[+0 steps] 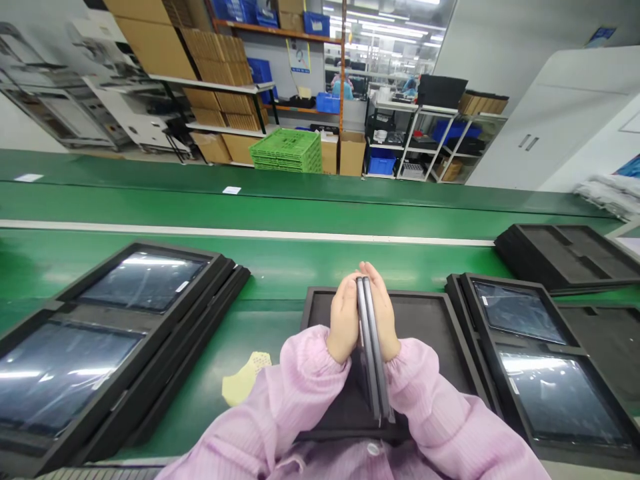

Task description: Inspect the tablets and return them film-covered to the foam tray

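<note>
Two thin tablet-like panels (373,353) stand on edge, face to face, above a black foam tray (425,327) in front of me. My left hand (345,317) lies against the outer side of the left panel. Against the right panel presses my right hand (383,317), so the pair is held between both palms. The fingertips of the two hands come close together at the far edge. Whether the panels' lower edge rests on the tray I cannot tell. A yellow patterned cloth or glove (245,380) lies left of my left sleeve.
Stacked black trays with glossy screens (145,277) stand at left. More trays with screens (520,313) are at right, beside stacked trays (575,253). A white strip (250,233) crosses the green bench (280,267). Green crates (287,150) and shelves stand beyond.
</note>
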Motion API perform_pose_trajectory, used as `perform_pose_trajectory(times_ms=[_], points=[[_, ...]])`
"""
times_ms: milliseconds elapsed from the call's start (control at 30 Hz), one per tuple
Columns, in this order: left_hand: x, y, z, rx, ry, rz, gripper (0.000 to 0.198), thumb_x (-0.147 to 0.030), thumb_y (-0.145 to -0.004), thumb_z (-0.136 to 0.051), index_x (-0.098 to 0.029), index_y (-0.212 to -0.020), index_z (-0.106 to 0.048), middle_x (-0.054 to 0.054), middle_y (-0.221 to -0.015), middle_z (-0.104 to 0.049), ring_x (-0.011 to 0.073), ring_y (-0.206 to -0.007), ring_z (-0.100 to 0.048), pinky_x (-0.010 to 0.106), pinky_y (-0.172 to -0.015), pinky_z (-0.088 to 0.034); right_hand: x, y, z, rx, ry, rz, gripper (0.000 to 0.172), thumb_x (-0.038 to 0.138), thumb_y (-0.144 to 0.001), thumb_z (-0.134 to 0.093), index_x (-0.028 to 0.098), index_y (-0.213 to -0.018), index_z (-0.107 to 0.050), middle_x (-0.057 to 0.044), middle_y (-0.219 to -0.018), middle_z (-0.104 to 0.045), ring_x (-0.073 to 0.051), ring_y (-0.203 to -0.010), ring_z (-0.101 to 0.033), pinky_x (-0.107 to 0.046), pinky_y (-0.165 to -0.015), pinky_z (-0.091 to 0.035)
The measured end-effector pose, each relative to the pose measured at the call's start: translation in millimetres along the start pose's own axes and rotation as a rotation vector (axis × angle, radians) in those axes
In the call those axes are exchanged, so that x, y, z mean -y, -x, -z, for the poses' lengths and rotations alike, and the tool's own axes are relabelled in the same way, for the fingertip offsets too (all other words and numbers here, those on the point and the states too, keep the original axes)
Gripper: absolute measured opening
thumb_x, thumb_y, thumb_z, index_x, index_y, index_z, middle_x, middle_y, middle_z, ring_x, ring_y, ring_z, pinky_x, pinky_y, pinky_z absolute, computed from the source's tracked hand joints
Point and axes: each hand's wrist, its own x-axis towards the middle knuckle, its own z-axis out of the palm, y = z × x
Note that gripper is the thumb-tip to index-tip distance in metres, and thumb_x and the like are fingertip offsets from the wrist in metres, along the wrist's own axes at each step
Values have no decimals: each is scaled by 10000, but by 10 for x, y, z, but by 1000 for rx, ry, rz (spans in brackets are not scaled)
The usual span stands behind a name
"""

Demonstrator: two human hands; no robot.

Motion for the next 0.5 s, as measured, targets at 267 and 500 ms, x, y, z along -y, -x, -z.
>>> perform_pose_trajectory(times_ms=[267,500], points=[[129,75,-16,-82,17,-71,367,-494,-879,-369,-193,-981,-552,68,-1022,-600,203,-1018,-558,366,-959,-399,5,-19,70,84,86,-92,450,390,-841,-520,235,-1261,-470,-61,-1074,-592,-254,-1004,-565,-352,-789,-528],[129,42,17,-78,-119,-148,375,-476,-898,-318,-206,-998,-558,72,-1036,-607,207,-1000,-562,363,-924,-405,-36,-40,79,49,40,-79,502,387,-769,-593,232,-1235,-488,-61,-1056,-577,-210,-827,-595,-304,-647,-522]])
